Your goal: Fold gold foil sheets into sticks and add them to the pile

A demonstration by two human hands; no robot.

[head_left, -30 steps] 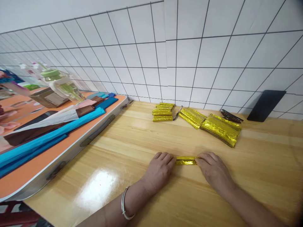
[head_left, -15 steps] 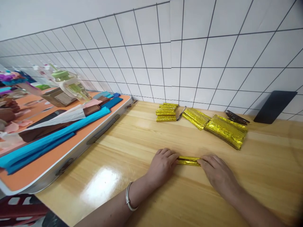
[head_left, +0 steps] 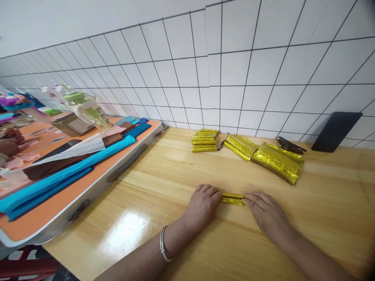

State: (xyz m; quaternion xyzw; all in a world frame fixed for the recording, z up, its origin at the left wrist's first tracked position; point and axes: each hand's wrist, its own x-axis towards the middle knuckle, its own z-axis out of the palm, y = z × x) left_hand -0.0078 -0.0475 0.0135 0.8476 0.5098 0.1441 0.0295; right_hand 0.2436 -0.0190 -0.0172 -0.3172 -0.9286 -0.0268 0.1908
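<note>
Hands (head_left: 203, 206) (head_left: 271, 216) slightly closer on gold strip (head_left: 232, 201), ends seemingly pinched; open tabletop (head_left: 234, 249) nearside.

Showed shiny gold on the foil strip (head_left: 233, 201) and foil sheets (head_left: 278, 160), honey-coloured wood grain on the table (head_left: 164, 171), black grid lines on the white wall (head_left: 234, 31).

I sat before a pale wooden table (head_left: 164, 171). On it lay a gold foil strip (head_left: 233, 201) at lower centre, gold rolls (head_left: 204, 148), a pen (head_left: 222, 144) and gold foil stacks (head_left: 278, 160) mid-frame, and a dark claw clip (head_left: 290, 146) toward the right.
</note>
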